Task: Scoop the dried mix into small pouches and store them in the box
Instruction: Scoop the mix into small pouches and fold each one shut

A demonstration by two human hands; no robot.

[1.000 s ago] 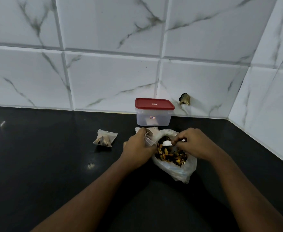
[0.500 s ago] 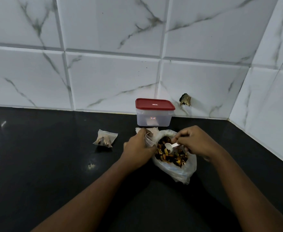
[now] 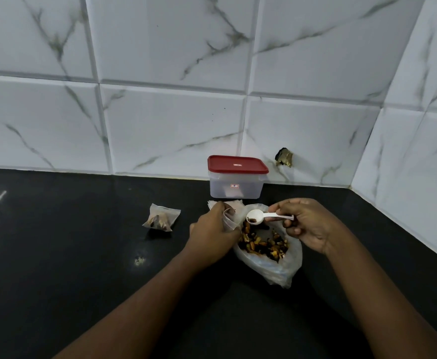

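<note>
A clear plastic bag (image 3: 277, 268) of dried mix (image 3: 264, 246) lies open on the black counter. My right hand (image 3: 308, 224) pinches a white spoon (image 3: 261, 217) by its handle, its bowl holding a little mix above the bag. My left hand (image 3: 213, 235) grips a small translucent pouch (image 3: 229, 216) beside the bag's left edge. A filled pouch (image 3: 161, 217) sits to the left. The clear box with a red lid (image 3: 237, 177) stands closed against the wall behind the bag.
The black counter (image 3: 57, 255) meets white marble-tiled walls at the back and right, forming a corner. A small crumb of mix (image 3: 139, 260) lies on the counter left of my left arm. A dark hole (image 3: 284, 157) marks the wall tile.
My right hand has lifted the spoon out of the mix, and it now holds it level above the bag with a little mix in it. My left hand has stayed put.
</note>
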